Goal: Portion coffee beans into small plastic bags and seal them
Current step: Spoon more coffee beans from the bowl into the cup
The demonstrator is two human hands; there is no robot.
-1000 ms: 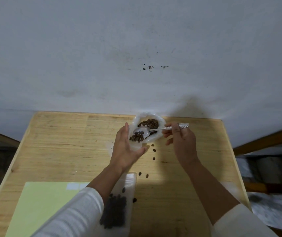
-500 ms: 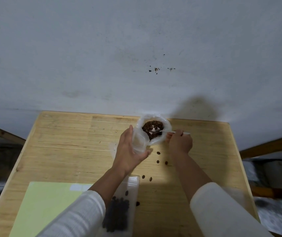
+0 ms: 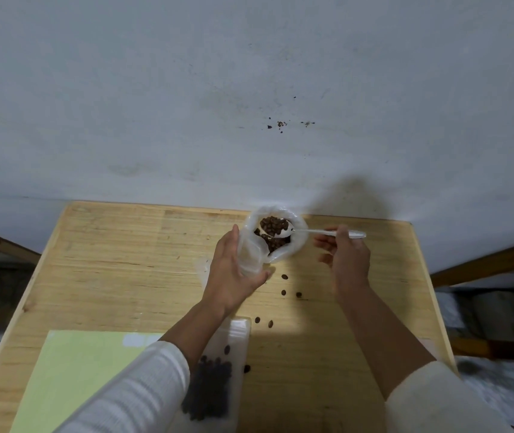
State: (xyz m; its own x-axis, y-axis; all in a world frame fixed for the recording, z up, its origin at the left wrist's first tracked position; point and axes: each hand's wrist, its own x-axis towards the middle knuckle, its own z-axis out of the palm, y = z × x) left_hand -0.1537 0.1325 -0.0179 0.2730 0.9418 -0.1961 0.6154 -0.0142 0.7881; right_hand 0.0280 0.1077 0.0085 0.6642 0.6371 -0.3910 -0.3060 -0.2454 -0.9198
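At the centre of the frame, a small clear plastic bag is cupped upright by the left hand, fingers curled around its left side and thumb pressed against its lower edge, so the hand is closed on the bag. Just behind it, toward the upper middle of the wooden table, a larger open bag of coffee beans is seen, its mouth spread wide. A metal spoon is held level over that open mouth, its bowl heaped with beans. The spoon's handle is pinched by the right hand at centre right, thumb and forefinger closed on it while the other fingers are spread loose below.

Loose beans are scattered on the wood between the two wrists, several lying apart from one another. At lower centre, a filled bag is laid flat on the table, dark with beans, partly covered by the left forearm in its white ribbed sleeve. Just to its left, a pale green sheet is spread over the lower left of the table. A grey wall fills the upper half of the frame.
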